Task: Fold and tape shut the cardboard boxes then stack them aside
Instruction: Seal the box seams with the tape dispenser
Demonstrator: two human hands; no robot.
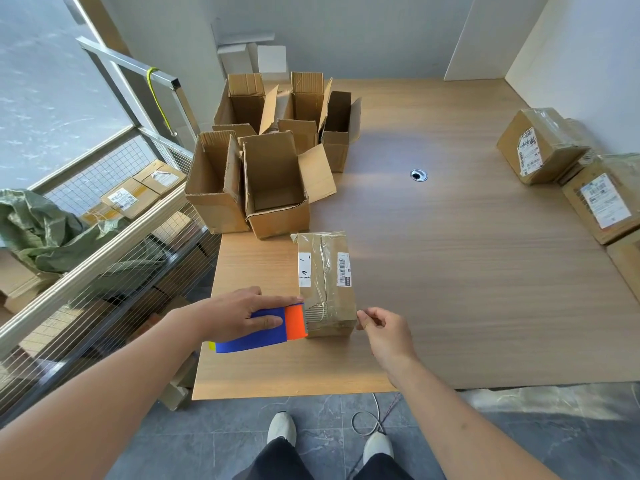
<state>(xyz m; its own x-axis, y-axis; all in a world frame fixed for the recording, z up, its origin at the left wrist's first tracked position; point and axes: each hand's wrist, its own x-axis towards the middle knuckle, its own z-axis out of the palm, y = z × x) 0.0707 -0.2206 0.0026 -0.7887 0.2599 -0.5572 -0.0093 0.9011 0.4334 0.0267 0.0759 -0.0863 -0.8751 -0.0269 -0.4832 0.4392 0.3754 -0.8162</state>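
A closed cardboard box point(325, 271) with white labels and clear tape along its top lies near the front left of the wooden table point(467, 289). My left hand point(239, 315) grips a blue and orange tape dispenser point(273, 329), whose orange head sits against the box's near left edge. A strip of clear tape runs across the box's near end. My right hand point(382, 329) pinches at the box's near right corner with curled fingers, where the tape strip ends. Whether it holds the tape end I cannot tell.
Several open cardboard boxes point(273, 188) stand clustered at the table's back left. Sealed, labelled boxes point(540, 147) sit stacked along the right edge by the wall. A cable hole point(418, 175) lies mid-table. A wire-mesh railing point(104, 258) runs along the left.
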